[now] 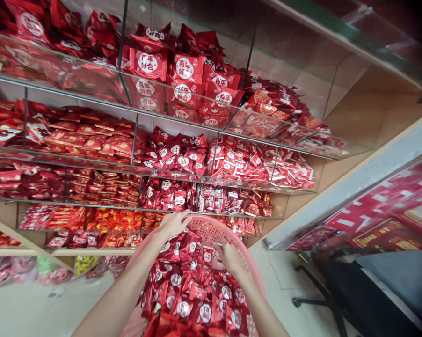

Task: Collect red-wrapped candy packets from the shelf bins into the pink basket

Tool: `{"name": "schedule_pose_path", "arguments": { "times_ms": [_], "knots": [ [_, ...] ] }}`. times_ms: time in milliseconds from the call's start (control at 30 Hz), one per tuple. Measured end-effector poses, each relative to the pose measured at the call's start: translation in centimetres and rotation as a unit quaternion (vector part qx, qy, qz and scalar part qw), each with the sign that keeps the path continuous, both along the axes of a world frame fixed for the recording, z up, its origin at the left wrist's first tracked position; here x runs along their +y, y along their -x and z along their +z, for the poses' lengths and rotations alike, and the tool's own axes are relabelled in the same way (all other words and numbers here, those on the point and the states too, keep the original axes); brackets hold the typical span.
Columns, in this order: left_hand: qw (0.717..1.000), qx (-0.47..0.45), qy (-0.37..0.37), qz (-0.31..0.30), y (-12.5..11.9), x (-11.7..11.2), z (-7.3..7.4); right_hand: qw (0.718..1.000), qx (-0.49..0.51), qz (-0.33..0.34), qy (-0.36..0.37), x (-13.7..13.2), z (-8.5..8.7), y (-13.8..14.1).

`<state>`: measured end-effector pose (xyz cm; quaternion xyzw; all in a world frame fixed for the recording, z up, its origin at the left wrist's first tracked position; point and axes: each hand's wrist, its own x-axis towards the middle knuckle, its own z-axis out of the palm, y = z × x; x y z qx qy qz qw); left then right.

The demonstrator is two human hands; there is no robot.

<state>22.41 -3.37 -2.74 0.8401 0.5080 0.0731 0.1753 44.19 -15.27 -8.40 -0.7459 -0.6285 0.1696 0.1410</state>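
Observation:
A pink plastic basket (pixel 244 245) with a perforated wall is heaped with small red packets (pixel 183 308) bearing white round labels. My left hand (pixel 174 224) lies over the basket's far left rim, its fingers stretched to the right and slightly apart, with nothing visible in them. Inside the basket, near its right wall, my right hand (pixel 231 258) has curled fingers at a red-and-white packet (pixel 208 255). Blur softens the fingertips, but they appear closed on that packet's edge. Both forearms reach in from the bottom of the view.
Tiered shelves with clear fronts and dividers (pixel 136 135) hold red packets in separate compartments. Bagged goods (pixel 86 264) lie below at left. To the right stand a black wheeled chair (pixel 365 295) and red printed goods (pixel 375 206) beyond a wall edge.

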Motion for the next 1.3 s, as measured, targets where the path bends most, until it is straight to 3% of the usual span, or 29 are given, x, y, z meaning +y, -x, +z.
{"name": "schedule_pose_path", "arguments": {
  "times_ms": [200, 267, 333, 433, 533, 633, 700, 767, 867, 1000, 1200, 1300],
  "knots": [
    [1.0, 0.004, 0.0, 0.005, 0.0, -0.1, 0.3, 0.998, 0.037, 0.049, 0.005, 0.1, -1.1, 0.1],
    [1.0, -0.001, -0.003, 0.004, 0.1, -0.2, 0.3, 0.999, 0.004, 0.042, 0.011, 0.0, -0.6, 0.6],
    [1.0, -0.009, -0.008, 0.005, 0.1, -0.2, 0.3, 0.998, -0.056, 0.017, 0.009, -0.1, 0.9, 1.3],
    [1.0, -0.022, -0.013, 0.003, 0.2, -0.2, 0.2, 0.992, -0.117, -0.006, -0.038, 0.4, 6.2, 2.2],
    [0.999, -0.026, -0.02, 0.0, 0.2, -0.1, 0.1, 0.983, -0.064, 0.022, -0.172, 1.9, 14.2, 1.8],
    [0.999, -0.024, -0.021, 0.002, 0.3, -0.1, 0.0, 0.943, -0.054, 0.038, -0.327, 5.0, 21.9, 0.2],
    [0.999, -0.025, -0.019, 0.004, 0.3, -0.1, 0.0, 0.929, -0.087, 0.02, -0.359, 7.6, 25.3, -0.9],
    [0.999, -0.027, -0.017, 0.007, 0.3, -0.2, 0.0, 0.931, -0.131, -0.012, -0.342, 10.2, 27.2, -1.6],
    [0.999, -0.029, -0.018, 0.011, 0.3, -0.3, 0.0, 0.95, -0.166, -0.065, -0.258, 13.5, 28.3, -1.3],
    [0.999, -0.032, -0.027, 0.013, 0.4, -0.2, -0.3, 0.964, -0.166, -0.115, -0.171, 15.8, 28.7, 0.3],
    [0.999, -0.032, -0.033, 0.018, 0.5, -0.2, -0.3, 0.969, -0.154, -0.13, -0.14, 17.1, 28.3, 0.6],
    [0.999, -0.037, -0.03, 0.014, 0.5, -0.3, -0.1, 0.968, -0.143, -0.135, -0.159, 17.3, 27.9, -0.1]
  ]
}}
